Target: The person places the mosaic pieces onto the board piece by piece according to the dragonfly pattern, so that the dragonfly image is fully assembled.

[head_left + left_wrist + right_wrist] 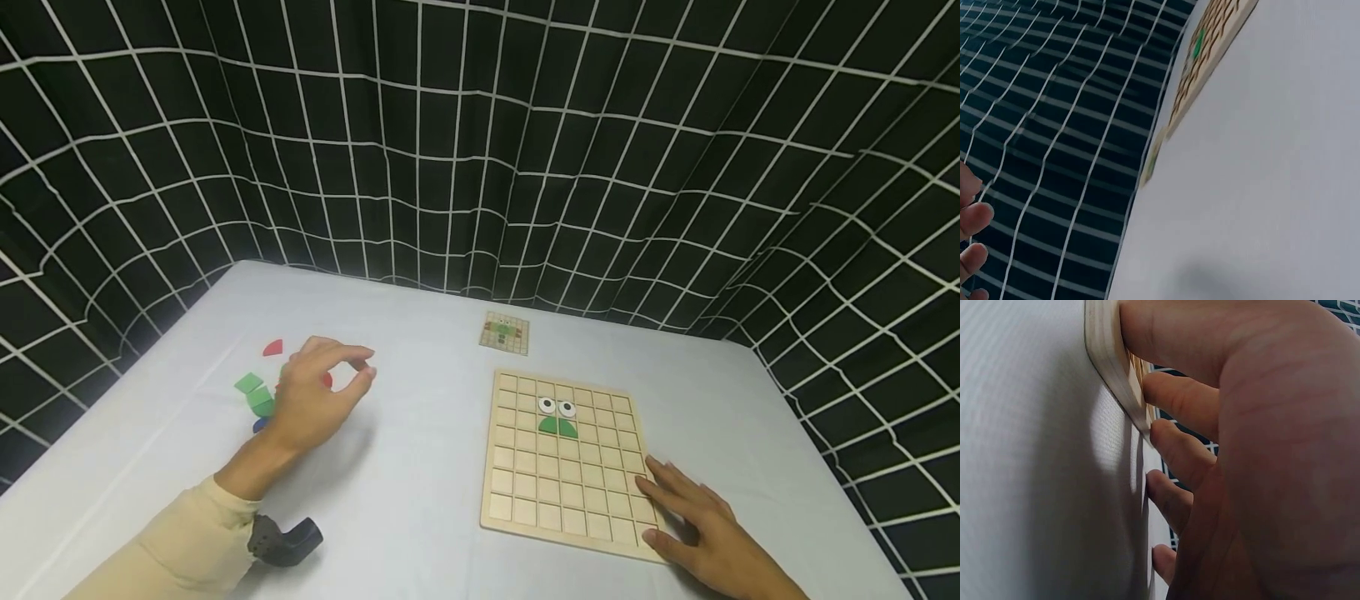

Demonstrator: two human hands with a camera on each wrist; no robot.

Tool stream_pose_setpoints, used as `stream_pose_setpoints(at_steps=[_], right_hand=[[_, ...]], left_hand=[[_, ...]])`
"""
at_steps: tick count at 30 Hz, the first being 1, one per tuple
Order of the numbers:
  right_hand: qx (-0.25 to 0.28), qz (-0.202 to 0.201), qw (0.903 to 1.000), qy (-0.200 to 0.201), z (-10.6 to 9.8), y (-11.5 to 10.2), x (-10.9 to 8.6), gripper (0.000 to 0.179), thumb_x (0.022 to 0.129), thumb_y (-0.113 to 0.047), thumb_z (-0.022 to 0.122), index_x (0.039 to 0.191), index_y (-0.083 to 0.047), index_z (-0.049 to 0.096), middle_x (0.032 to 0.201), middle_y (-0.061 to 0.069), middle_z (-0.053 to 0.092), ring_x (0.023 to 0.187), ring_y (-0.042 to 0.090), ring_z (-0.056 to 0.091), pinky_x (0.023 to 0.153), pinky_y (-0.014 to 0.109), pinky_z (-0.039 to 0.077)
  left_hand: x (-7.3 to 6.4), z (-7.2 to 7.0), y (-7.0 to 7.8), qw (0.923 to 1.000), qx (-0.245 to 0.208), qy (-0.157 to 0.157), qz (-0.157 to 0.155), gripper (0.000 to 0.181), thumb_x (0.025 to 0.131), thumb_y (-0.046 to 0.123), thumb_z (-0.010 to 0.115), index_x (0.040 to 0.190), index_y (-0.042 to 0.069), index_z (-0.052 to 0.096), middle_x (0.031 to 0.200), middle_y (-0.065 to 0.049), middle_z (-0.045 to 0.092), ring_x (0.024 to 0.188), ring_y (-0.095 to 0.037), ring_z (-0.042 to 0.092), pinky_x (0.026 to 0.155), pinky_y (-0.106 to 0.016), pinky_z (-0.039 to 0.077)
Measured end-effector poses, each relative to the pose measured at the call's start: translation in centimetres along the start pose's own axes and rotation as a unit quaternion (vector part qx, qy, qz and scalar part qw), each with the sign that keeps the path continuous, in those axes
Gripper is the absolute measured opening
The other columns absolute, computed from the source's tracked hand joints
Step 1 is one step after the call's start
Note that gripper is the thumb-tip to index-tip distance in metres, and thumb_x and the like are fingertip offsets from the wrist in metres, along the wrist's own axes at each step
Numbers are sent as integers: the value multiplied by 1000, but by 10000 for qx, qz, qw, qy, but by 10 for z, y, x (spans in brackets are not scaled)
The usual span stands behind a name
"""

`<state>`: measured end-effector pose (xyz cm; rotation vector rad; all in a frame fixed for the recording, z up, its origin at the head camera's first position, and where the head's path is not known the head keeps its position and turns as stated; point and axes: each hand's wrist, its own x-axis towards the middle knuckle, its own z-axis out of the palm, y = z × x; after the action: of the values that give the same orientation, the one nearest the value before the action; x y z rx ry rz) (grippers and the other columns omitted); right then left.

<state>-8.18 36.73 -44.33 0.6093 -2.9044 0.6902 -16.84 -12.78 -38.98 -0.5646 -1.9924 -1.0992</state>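
My left hand [311, 400] is above the left side of the table, beside loose coloured pieces. Its index finger and thumb curve toward each other with a small gap at the tips, and no piece shows between them. Some of its fingertips [974, 220] show at the edge of the left wrist view. My right hand [693, 521] rests at the right edge of a wooden grid board [525, 508], fingers spread and touching its rim [1107, 356]. On the board lie two eye pieces [567, 409] above two green quarter-round pieces [548, 426].
Green squares [259, 396], a red quarter-round [273, 347] and a blue piece [259, 425] lie around the left hand, which partly hides others. A small pattern card [505, 333] lies behind the board. Black cloth with white grid lines [450, 167] surrounds the white table [420, 500].
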Motion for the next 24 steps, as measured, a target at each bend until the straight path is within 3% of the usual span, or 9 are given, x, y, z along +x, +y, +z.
stream_pose_setpoints(at_steps=[3,4,9,13,16,18,20,24], right_hand=[[-19,5,10000,-11,0,0,0,59,85,-28,79,138,-11,62,155,4,41,140,-14,8,105,68,21],[-36,-26,10000,0,0,0,0,59,85,-28,79,138,-11,62,155,4,42,140,-13,8,106,66,21],[-11,67,10000,-57,-1,-1,0,58,86,-30,78,138,-11,62,153,12,44,142,-8,10,107,67,20],[-2,278,9994,-202,-3,-3,1,59,86,-33,78,137,-10,62,153,16,44,149,22,22,101,73,21],[-4,328,9991,-251,-3,-3,1,60,85,-32,78,138,-10,62,152,17,44,145,37,29,99,75,22],[-5,283,9994,-219,-3,-2,0,60,85,-31,79,138,-10,61,153,17,44,146,33,28,100,74,22],[7,229,9996,-180,-2,-2,-1,60,85,-30,79,139,-11,61,154,14,43,148,20,22,105,72,19],[4,19,10000,-81,-2,-1,-1,58,86,-27,78,139,-10,61,156,8,41,145,0,13,112,66,14]], left_hand=[[-3,-15,-10,9998,63,152,-146,24,71,-14,73,92,-1,75,76,-8,69,82,-23,57,75,-21,38],[-4,-20,-13,9996,114,137,-232,24,72,-15,72,93,-2,75,77,-9,70,83,-19,57,80,-19,39],[-17,-44,-27,9943,512,44,-936,24,77,-14,70,97,-3,75,83,-14,72,91,-6,52,89,-15,36],[-28,-60,-36,9830,797,16,-1653,23,83,-8,68,105,-2,74,90,-18,71,99,-15,55,87,-14,33],[-35,-68,-44,9743,965,-144,-2033,23,87,-5,66,108,-1,73,98,-20,71,107,-28,56,90,-24,37],[-38,-69,-48,9700,1033,-285,-2182,23,87,-4,65,109,-2,72,103,-21,69,110,-34,56,89,-35,39],[-42,-69,-52,9673,1006,-418,-2292,24,88,-4,65,111,-3,72,108,-22,67,112,-37,55,87,-45,41],[-48,-69,-55,9613,1052,-651,-2461,26,87,-1,67,112,-3,71,111,-23,64,111,-40,55,83,-52,42]])
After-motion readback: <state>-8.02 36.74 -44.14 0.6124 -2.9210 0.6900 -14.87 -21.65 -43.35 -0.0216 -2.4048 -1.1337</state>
